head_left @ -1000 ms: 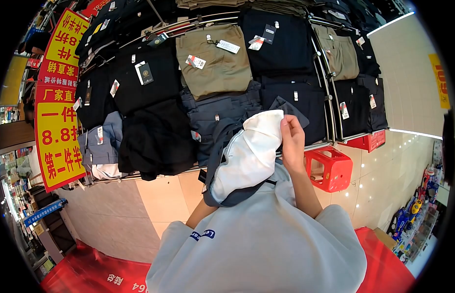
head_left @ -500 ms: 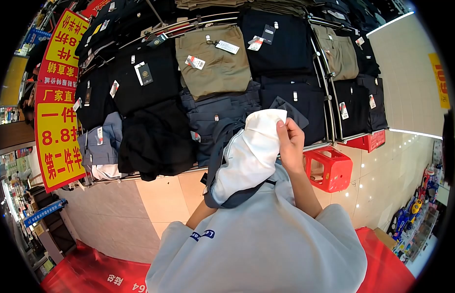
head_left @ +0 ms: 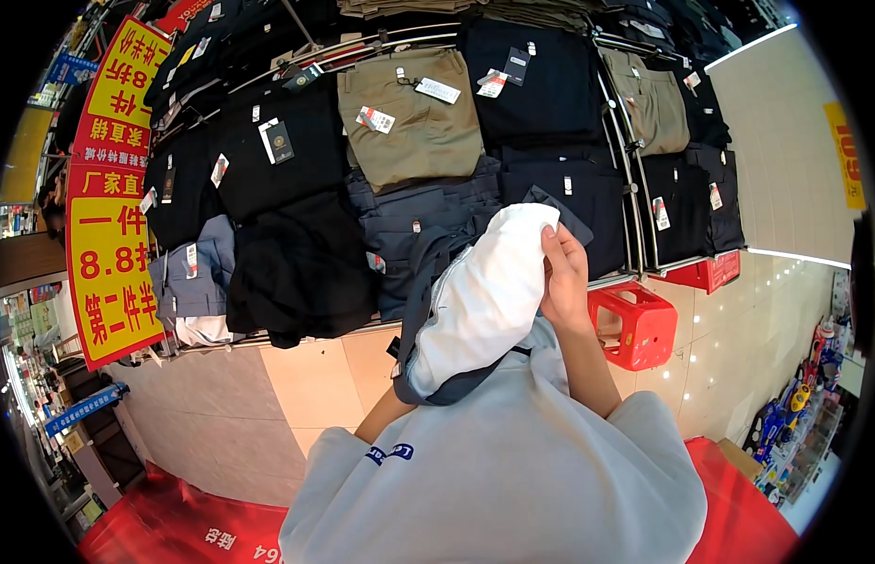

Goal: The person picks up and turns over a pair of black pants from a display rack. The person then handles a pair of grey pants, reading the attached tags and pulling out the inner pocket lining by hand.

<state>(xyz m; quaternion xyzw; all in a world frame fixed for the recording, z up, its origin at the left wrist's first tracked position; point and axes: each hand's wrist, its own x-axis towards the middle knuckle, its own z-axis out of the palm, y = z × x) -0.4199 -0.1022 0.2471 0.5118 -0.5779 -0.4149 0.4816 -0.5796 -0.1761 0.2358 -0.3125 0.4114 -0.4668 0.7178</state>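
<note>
A white cloth lining [head_left: 484,291] spreads out in front of my body, bordered by the dark grey fabric of a garment [head_left: 456,387]. My right hand [head_left: 565,277] pinches the upper right edge of the white lining between thumb and fingers. My left hand is hidden under the garment; only the forearm shows below its lower left side. Just beyond the garment lie folded dark grey trousers [head_left: 423,202], and a crumpled black garment [head_left: 301,273] is to their left.
Khaki trousers [head_left: 414,122] and black trousers [head_left: 536,89] with tags lie on the metal rack. A red stool [head_left: 649,324] stands right of my forearm. A red and yellow sign [head_left: 113,226] borders the rack at left.
My right hand has shifted slightly right, drawing the white lining's upper edge up and to the right. The lining looks fuller and more spread.
</note>
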